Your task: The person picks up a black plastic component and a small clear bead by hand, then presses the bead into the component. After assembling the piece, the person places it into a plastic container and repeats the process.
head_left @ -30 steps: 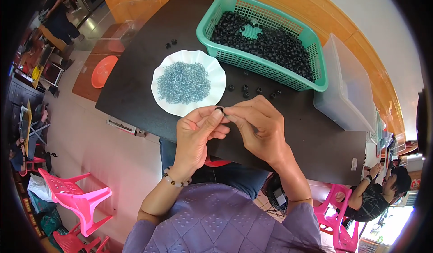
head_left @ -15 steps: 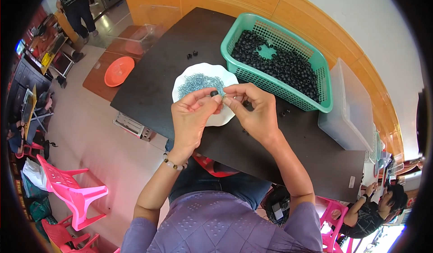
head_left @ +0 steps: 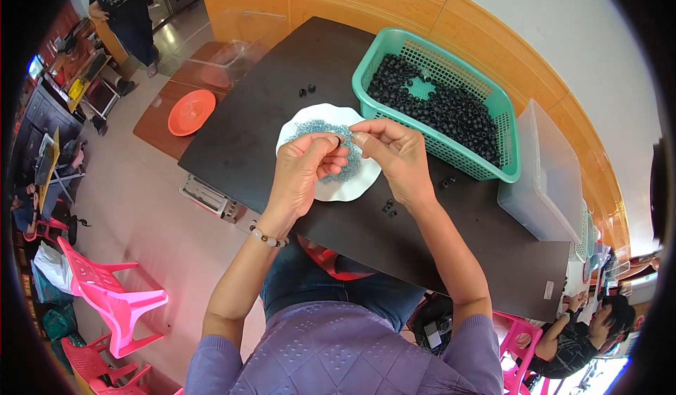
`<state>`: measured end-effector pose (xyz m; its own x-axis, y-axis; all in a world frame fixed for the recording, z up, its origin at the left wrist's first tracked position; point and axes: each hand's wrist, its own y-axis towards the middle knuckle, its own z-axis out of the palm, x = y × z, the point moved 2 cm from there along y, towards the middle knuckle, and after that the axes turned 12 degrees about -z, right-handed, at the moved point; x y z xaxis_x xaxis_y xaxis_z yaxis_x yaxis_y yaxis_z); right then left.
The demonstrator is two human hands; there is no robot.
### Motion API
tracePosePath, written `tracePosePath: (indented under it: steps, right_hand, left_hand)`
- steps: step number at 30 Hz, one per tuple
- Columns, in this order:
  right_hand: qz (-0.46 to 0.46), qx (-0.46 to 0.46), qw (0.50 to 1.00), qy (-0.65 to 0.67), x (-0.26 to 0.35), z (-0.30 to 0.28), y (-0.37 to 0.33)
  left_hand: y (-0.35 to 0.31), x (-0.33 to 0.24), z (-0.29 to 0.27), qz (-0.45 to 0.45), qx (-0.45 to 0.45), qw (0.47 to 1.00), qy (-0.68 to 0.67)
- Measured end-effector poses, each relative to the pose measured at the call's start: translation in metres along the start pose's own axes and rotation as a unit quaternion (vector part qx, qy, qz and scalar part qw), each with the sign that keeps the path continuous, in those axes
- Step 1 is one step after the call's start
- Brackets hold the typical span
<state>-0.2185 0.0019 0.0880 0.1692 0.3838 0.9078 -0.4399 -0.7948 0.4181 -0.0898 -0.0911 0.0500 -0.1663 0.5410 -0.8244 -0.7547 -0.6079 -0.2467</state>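
Note:
Between the thumb and fingers of my left hand (head_left: pixel 294 173) is a small black cylindrical piece (head_left: pixel 341 140). Close beside it, the thumb and forefinger of my right hand (head_left: pixel 403 157) pinch together; whatever they hold is too small to make out. Both hands are over a white wavy-rimmed plate (head_left: pixel 367 182) that carries a heap of tiny clear bluish pieces (head_left: pixel 310 126). Beyond my right hand a green plastic basket (head_left: pixel 512 171) holds many black pieces (head_left: pixel 451 110) of the same look.
A few loose black pieces (head_left: pixel 308 89) lie on the dark table (head_left: pixel 465 243), behind and right of the plate. A translucent bin (head_left: pixel 539 184) stands right of the basket. An orange dish (head_left: pixel 190 112) sits on a brown surface at left. Pink chairs (head_left: pixel 116 296) and other people are farther off.
My left hand has rolled, so the black piece shows less between its fingers. The right fingertips have shifted slightly up. At the far left a standing person has moved nearer.

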Motion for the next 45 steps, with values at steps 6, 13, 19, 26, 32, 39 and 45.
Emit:
tracePosePath:
  steps: [6,13,19,26,32,39,45]
  right_hand:
    - [-0.019,0.028,0.999,0.017,-0.009,-0.005,0.001]
    - [-0.016,0.047,0.998,-0.03,-0.012,-0.011,-0.003]
    - [-0.042,0.089,0.987,-0.127,0.0,-0.009,-0.011]
    - [-0.06,0.089,0.985,-0.132,0.0,-0.01,-0.02]
    - [0.061,0.066,0.995,-0.037,-0.011,-0.008,-0.019]
    - [0.164,0.116,0.978,-0.058,-0.025,-0.009,-0.008]
    - [0.112,0.082,0.99,0.003,-0.025,-0.002,-0.01]
  left_hand:
    - [0.004,0.0,0.007,-0.018,0.035,0.999,0.003]
    - [0.0,-0.004,0.009,0.015,0.021,0.996,0.083]
    - [-0.007,-0.004,0.001,0.002,0.02,0.995,0.1]
    - [-0.014,-0.001,0.01,0.065,0.013,0.991,0.116]
    - [-0.014,0.005,0.008,0.206,-0.045,0.938,0.275]
    - [-0.014,0.01,0.008,0.233,-0.075,0.912,0.329]
    - [-0.012,0.013,0.001,0.212,-0.071,0.934,0.279]
